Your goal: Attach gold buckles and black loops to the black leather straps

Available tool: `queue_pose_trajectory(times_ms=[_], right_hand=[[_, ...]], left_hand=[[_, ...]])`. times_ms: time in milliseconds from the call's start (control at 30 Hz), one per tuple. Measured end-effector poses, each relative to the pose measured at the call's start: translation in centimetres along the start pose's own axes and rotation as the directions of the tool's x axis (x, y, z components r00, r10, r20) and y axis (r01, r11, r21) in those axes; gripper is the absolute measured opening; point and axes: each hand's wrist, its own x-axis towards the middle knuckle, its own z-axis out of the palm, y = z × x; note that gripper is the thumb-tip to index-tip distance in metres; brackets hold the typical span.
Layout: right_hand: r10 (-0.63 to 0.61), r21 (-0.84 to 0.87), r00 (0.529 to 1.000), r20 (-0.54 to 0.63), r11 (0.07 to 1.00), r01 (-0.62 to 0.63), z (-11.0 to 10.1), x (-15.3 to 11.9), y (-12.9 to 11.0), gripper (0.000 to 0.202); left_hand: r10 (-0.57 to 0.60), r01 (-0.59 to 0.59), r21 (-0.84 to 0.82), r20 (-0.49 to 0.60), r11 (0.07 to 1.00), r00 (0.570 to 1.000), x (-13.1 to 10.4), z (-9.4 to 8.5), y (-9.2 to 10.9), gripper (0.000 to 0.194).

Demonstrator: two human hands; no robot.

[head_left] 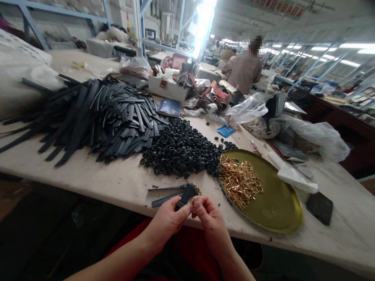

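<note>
My left hand [170,219] is closed on a black strap [187,195], whose end sticks up past the thumb. Right beside it, my right hand [210,218] has its fingers pinched together at the strap's lower end. Something small and gold-coloured seems to lie between the fingertips, too hidden to make out. Behind the hands, more black straps [166,199] lie on the table edge. Farther back is a heap of small black loops [183,151]. To the right, a round yellow-green tray [282,206] bears a pile of small gold metal pieces [241,181].
A big heap of black straps [107,116] covers the table's left. Behind it stand a white box [167,89] and a dark blue booklet [168,107]. Clear plastic bags [317,136] and a dark flat block [320,208] lie right. A person [243,73] is farther back.
</note>
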Motion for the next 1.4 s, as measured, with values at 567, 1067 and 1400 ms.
queue_pose_trajectory(times_ms=[567, 1067, 1400], right_hand=[[-0.150, -0.452, 0.972, 0.182, 0.865, 0.218, -2.8, 1.0, 0.6, 0.018], [0.299, 0.479, 0.953, -0.044, 0.844, -0.242, -1.5, -0.4, 0.2, 0.028], [0.073, 0.156, 0.991, -0.111, 0.986, -0.055, 0.1, -3.4, 2.0, 0.018]], left_hand=[[0.157, -0.100, 0.487, -0.076, 0.868, 0.985, 3.1, -1.8, -0.8, 0.025], [0.049, -0.133, 0.495, 0.179, 0.858, 0.983, -0.4, -2.0, 0.2, 0.030], [0.133, -0.222, 0.576, 0.193, 0.787, 0.972, -2.1, -1.2, -0.6, 0.010]])
